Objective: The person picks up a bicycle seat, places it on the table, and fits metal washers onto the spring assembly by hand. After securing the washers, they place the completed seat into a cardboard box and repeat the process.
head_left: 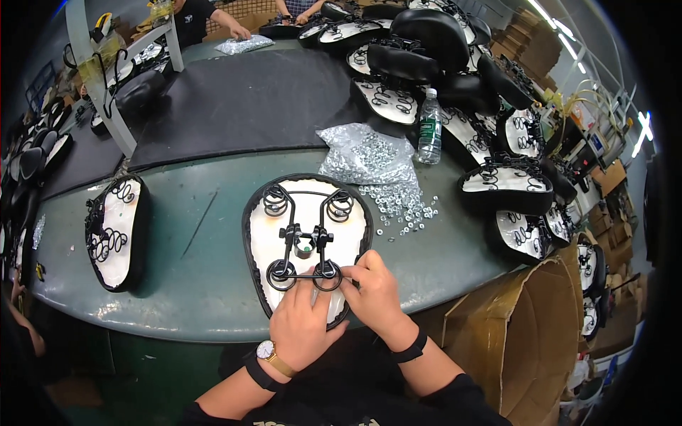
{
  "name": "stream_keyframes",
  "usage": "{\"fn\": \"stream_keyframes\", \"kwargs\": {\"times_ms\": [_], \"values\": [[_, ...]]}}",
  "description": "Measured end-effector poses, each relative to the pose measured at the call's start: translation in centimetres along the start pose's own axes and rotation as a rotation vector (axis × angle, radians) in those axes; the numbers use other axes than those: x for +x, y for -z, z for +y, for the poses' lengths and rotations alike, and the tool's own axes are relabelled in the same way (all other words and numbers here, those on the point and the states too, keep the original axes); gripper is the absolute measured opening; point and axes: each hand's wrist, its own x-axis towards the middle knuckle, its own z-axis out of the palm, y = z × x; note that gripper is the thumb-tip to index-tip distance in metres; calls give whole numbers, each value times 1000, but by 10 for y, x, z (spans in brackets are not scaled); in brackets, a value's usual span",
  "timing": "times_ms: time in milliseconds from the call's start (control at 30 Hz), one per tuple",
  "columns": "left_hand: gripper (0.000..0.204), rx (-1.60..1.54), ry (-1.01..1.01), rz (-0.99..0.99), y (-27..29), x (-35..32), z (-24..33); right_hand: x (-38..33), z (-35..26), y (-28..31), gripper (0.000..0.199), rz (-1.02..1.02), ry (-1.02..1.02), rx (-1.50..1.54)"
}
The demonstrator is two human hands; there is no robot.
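Note:
A bicycle saddle (284,295) lies upside down before me, its white underside up and black padded rim around it. A black wire frame with coil springs (275,204) and a central clamp (305,245) is on it. My left hand (302,323) lies on the near end, fingers stretched out under the near springs; their tips are partly hidden. At the near right spring (327,275), my right hand (373,295) is closed in a pinch by the end of the cross wire. What it pinches, if anything, is too small to make out.
Loose nuts (401,209) spill from a clear plastic bag (369,153) beside a water bottle (430,128). Another upturned saddle (117,234) lies left. Saddles (504,188) pile up right and behind. A cardboard box (526,334) stands right. Across the table, a co-worker's hand (240,32) touches another bag.

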Motion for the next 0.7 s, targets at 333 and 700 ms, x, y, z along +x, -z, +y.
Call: {"fn": "stream_keyframes", "kwargs": {"times_ms": [333,700], "values": [[83,-29,-69,7,17,3,-43,12,-1,29,30,-83,307,-122],[61,-38,-72,135,22,9,-69,46,20,1,48,-278,647,-16]]}}
